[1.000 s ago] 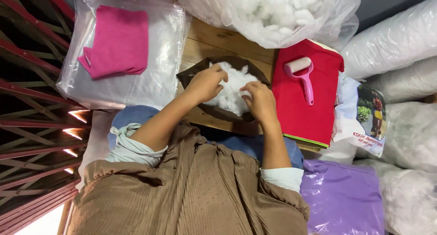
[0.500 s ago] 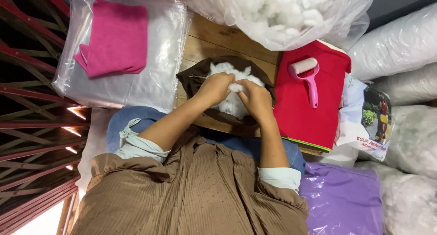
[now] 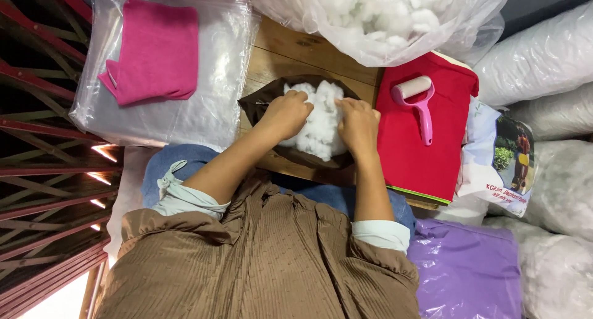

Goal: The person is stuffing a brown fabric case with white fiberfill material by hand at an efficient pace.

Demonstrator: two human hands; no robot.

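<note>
Both hands are pressed into a clump of white stuffing (image 3: 318, 124) that sits in the open mouth of a dark brown fabric cover (image 3: 259, 103) on the wooden table (image 3: 290, 53). A second ago the left hand (image 3: 285, 114) was raised over the top of the stuffing and the right hand (image 3: 358, 124) lay lower at its side; now both have settled onto it, one on each flank, and the stuffing looks flatter and deeper inside the cover. That suggests the filling is being packed in and is partly seated, with a good deal still showing above the brown rim. The left hand curls loosely over the stuffing's left edge; the right hand's fingers lie fairly flat, pinching the upper right part. Just right of the cover lies a red cloth (image 3: 414, 152) with a pink lint roller (image 3: 420, 100) on it. A big clear bag of stuffing (image 3: 383, 16) sits beyond, touching the table's far edge.
</note>
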